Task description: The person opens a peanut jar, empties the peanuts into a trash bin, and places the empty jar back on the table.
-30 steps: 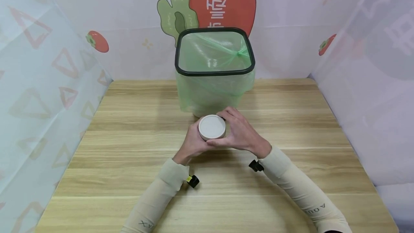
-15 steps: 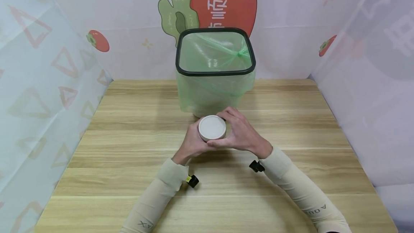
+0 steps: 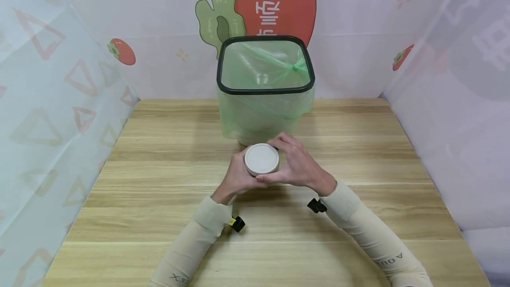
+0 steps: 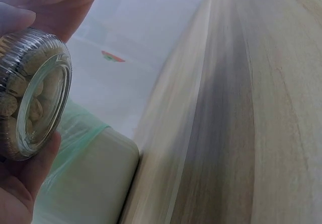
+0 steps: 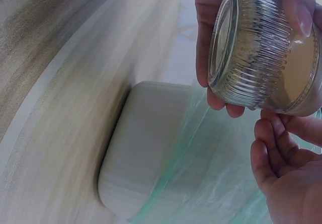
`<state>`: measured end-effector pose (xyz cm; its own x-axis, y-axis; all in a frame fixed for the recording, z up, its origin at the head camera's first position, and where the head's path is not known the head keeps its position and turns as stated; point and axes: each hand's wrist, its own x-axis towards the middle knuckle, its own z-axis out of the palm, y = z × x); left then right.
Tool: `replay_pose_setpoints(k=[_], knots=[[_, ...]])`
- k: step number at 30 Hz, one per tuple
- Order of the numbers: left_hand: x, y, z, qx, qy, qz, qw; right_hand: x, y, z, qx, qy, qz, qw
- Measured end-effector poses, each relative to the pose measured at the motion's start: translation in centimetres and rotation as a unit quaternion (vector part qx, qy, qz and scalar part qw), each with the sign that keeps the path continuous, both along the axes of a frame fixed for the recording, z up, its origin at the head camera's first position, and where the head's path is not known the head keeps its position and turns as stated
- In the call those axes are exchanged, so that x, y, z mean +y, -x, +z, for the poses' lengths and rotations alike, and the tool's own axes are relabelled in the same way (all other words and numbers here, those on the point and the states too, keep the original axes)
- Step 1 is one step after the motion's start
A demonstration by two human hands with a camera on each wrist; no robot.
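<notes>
A ribbed glass jar (image 5: 254, 48) with a pale lid (image 3: 261, 158) is held upright above the table, in front of the bin. Light brown, rounded pieces (image 4: 35, 108) show through its glass base in the left wrist view. My left hand (image 3: 236, 175) grips the jar body from the left, its thumb along the glass in the right wrist view. From the right, my right hand (image 3: 298, 165) pinches the lid's edge, thumb at the near side and curled fingers at the far side. The lid sits on the jar.
Behind the hands stands a pale bin (image 3: 263, 123) with a black rim (image 3: 266, 91) and a green plastic bag lining (image 3: 295, 66). The wooden table (image 3: 159, 167) meets printed white cloth (image 3: 350, 39) at the back and sides.
Both hands and the jar keep nearly the same place; the whole head view has shifted slightly downward.
</notes>
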<state>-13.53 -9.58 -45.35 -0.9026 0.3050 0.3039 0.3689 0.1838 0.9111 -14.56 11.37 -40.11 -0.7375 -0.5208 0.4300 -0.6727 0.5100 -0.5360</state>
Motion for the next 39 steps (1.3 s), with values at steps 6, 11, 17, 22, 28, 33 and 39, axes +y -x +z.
replay_pose_setpoints(k=[6, 11, 17, 22, 28, 33, 39], knots=[[0.0, 0.0, 0.0, 0.006, 0.003, 0.000, 1.0000, 0.1, 0.1, -0.2, 0.002, 0.011, 0.007, 1.000], [0.1, 0.0, 0.0, 0.010, 0.012, 0.003, 0.9999, 0.1, 0.1, -0.1, 0.000, 0.014, 0.011, 1.000], [0.0, 0.0, 0.0, 0.009, 0.014, 0.004, 0.9998, 0.2, 0.2, -0.1, 0.006, 0.013, 0.015, 1.000], [-0.1, -0.1, 0.1, 0.000, 0.010, -0.008, 0.9999, 0.4, 0.2, -0.2, -0.002, 0.019, 0.032, 0.999], [-0.2, -0.3, 0.2, -0.013, 0.009, -0.019, 0.9997, 0.8, 0.4, -0.1, -0.014, 0.020, 0.056, 0.998], [-0.3, -0.3, 0.2, -0.020, 0.013, -0.019, 0.9995, 0.9, 0.6, -0.1, -0.018, 0.009, 0.061, 0.998], [-0.4, -0.3, 0.0, -0.025, 0.004, -0.033, 0.9992, 1.1, 0.7, 0.0, -0.040, -0.003, 0.071, 0.997]])
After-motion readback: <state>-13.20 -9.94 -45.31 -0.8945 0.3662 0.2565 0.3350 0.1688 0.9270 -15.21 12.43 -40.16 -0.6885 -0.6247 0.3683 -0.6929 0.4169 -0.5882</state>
